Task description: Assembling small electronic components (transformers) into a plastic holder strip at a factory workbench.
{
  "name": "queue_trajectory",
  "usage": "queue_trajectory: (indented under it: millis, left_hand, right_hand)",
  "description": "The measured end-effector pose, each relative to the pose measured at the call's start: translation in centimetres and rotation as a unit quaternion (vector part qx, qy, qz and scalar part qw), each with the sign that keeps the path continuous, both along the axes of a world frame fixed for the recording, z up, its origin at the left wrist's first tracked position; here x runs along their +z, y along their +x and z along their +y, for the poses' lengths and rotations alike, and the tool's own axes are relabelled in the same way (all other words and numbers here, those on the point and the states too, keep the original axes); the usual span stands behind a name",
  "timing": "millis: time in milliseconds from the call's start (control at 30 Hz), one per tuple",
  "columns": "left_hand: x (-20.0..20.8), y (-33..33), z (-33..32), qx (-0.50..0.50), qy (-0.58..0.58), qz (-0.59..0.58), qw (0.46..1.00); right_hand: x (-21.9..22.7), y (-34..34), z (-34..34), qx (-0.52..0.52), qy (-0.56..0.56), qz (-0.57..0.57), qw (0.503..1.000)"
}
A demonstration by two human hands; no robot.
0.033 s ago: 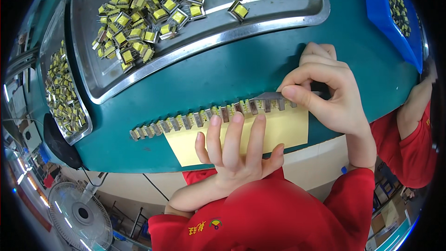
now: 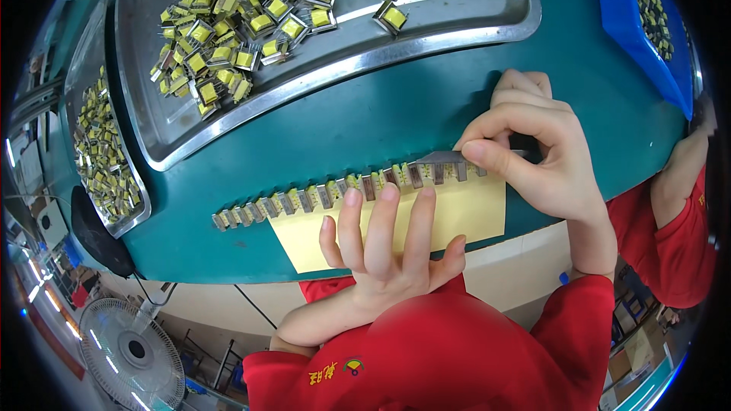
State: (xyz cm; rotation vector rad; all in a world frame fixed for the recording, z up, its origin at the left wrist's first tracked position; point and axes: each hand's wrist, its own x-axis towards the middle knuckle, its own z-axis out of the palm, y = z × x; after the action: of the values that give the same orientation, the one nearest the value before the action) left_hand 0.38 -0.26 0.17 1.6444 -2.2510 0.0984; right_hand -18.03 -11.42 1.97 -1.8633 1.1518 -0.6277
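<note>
A long row of small yellow-taped transformers (image 2: 306, 199) runs slantwise over the green table, its right part along the upper edge of a pale yellow sheet (image 2: 472, 217). My left hand (image 2: 384, 247) lies with fingers spread over the sheet, and its middle fingertips rest at the lower side of the row. Between the thumb and forefinger of my right hand (image 2: 537, 148) is a flat, pointed metal blade (image 2: 439, 157). It lies along the top of the row's right part, its tip toward the left. My right hand's curled fingers partly hide the tool's rear end.
A large metal tray (image 2: 457, 19) with many loose transformers (image 2: 259, 23) stands beyond the row. Another tray (image 2: 145, 209) of them is at left, near a black rounded object (image 2: 99, 232). A blue bin (image 2: 620, 38) and another person's arm (image 2: 678, 175) are at right.
</note>
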Motion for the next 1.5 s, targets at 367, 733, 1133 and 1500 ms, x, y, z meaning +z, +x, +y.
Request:
queue_trajectory:
  millis: [367, 733, 1133, 1500]
  left_hand:
    - [-0.2, -0.1, -0.1, 0.0, 0.005, 0.006, 1.0]
    - [-0.5, -0.2, 0.1, -0.003, -0.037, -0.041, 0.998]
    - [0.0, -0.6, 0.2, -0.008, -0.031, -0.078, 0.996]
    - [0.8, -0.8, 0.1, -0.002, 0.02, -0.013, 1.0]
  right_hand:
    - [-0.2, -0.2, -0.1, 0.003, 0.005, 0.001, 1.0]
    - [-0.1, -0.1, -0.1, 0.006, -0.003, -0.002, 1.0]
    - [-0.3, -0.2, 0.0, -0.05, -0.004, -0.027, 0.998]
    - [-0.1, -1.4, -0.1, -0.016, -0.011, 0.002, 1.0]
